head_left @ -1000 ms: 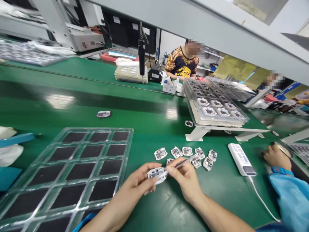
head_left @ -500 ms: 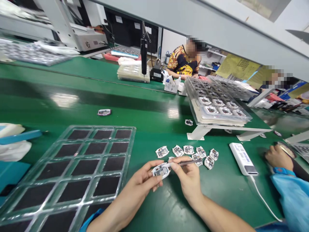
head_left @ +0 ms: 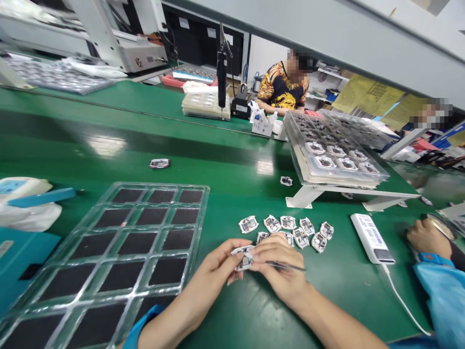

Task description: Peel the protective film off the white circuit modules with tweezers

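Observation:
My left hand (head_left: 221, 264) grips a white smartwatch housing (head_left: 246, 260) by its left side, thumb on top. Small electronic parts show inside the housing. Over its right side bends my right hand (head_left: 281, 261), fingertips pressing on the housing. Tucked in that same hand is a pair of dark metal tweezers (head_left: 290, 266), its end sticking out to the right. The right fingers hide part of the housing. Just beyond my hands, several similar housings (head_left: 288, 222) lie on the green table.
To the left lies a clear plastic tray (head_left: 203, 206) with dark-lined compartments. A white power bank (head_left: 370, 237) with a cable lies to the right, near a co-worker's hand (head_left: 430, 238). Stacked trays (head_left: 334, 169) of housings stand on a white riser (head_left: 308, 196). An electric screwdriver (head_left: 222, 80) hangs behind.
My right hand has closed in over the housing, its fingertips now on it. The tweezers have swung away from the housing to point right. The whole view has shifted slightly.

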`<state>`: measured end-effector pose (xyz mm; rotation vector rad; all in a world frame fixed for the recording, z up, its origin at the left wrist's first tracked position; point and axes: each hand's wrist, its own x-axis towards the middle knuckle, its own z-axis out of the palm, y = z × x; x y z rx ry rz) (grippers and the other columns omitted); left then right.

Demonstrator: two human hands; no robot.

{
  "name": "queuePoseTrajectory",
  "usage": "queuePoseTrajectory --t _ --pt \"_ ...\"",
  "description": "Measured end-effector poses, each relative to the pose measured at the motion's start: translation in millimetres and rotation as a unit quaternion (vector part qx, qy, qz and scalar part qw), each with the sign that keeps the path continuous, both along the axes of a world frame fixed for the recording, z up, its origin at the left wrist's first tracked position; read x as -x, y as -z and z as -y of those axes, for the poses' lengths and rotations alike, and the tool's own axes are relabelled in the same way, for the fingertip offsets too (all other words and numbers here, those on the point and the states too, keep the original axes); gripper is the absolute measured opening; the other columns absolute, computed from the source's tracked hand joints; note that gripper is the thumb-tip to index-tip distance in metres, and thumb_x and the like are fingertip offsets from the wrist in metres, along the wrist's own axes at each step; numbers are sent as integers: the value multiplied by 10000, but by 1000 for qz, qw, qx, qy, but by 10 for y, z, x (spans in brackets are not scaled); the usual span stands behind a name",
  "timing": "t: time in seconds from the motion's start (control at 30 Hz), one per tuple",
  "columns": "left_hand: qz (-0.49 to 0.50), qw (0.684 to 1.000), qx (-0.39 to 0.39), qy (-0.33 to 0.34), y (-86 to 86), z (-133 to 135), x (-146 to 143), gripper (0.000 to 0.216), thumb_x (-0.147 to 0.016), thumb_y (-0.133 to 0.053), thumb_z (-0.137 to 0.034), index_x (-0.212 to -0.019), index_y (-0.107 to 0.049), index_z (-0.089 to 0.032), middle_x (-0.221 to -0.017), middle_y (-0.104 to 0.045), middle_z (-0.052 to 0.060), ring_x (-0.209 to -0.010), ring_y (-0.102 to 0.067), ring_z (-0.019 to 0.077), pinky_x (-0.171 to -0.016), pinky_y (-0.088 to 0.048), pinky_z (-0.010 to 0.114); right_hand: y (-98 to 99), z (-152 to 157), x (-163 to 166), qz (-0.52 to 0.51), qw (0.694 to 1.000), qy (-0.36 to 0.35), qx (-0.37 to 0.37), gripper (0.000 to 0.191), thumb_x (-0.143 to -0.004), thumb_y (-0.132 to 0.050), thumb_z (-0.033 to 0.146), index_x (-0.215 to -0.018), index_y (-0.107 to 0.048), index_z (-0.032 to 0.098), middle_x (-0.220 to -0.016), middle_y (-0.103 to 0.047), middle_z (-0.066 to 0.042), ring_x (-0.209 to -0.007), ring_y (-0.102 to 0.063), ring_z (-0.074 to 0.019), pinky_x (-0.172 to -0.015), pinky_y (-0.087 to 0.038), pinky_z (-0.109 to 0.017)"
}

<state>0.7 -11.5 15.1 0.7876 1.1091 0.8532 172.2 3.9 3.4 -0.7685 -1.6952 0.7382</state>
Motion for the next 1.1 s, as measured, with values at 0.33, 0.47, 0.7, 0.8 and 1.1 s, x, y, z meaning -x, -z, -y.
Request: queuePoseTrajectory --t 0.33,0.47,0.7,0.8,1.1 --pt "-31 999 -19 -2 -15 -12 11 293 -801 -653 -449 -958 -702 -207 -689 -604 -15 -618 -493 147 -586 -373 257 -41 -20 28 -136 956 8 261 151 -812 -752 325 -763 -690 197 -723 -714 -13 -665 -673 -157 -647 -555 -272" --pt "-5 1000 1 -10 -20 -24 8 310 -780 -675 -454 -958 -700 -202 -719 -630 -2 -627 -498 145 -591 -382 257 4 -21 20 -156 952 27 262 122 -793 -771 303 -779 -703 203 -746 -731 -14 -703 -686 -167 -672 -552 -279" --pt "40 999 24 -16 -50 -1 -20 295 -763 -707 -420 -950 -697 -193 -798 -630 0 -667 -526 138 -600 -382 256 59 22 50 -165 963 43 211 60 -792 -783 242 -832 -740 233 -846 -760 -24 -836 -706 -190 -780 -556 -316" --pt "34 999 24 -5 -54 1 -36 324 -756 -733 -454 -946 -687 -196 -773 -620 -15 -651 -519 125 -591 -376 243 54 26 75 -188 956 25 222 62 -800 -781 274 -812 -737 232 -814 -756 -19 -793 -709 -185 -728 -566 -307" --pt "11 1000 16 -12 -11 -10 -59 403 -738 -730 -566 -877 -652 -196 -651 -572 -50 -575 -465 98 -536 -344 213 40 60 101 -190 960 37 205 65 -798 -792 269 -805 -745 224 -807 -762 -29 -784 -719 -184 -708 -570 -294"
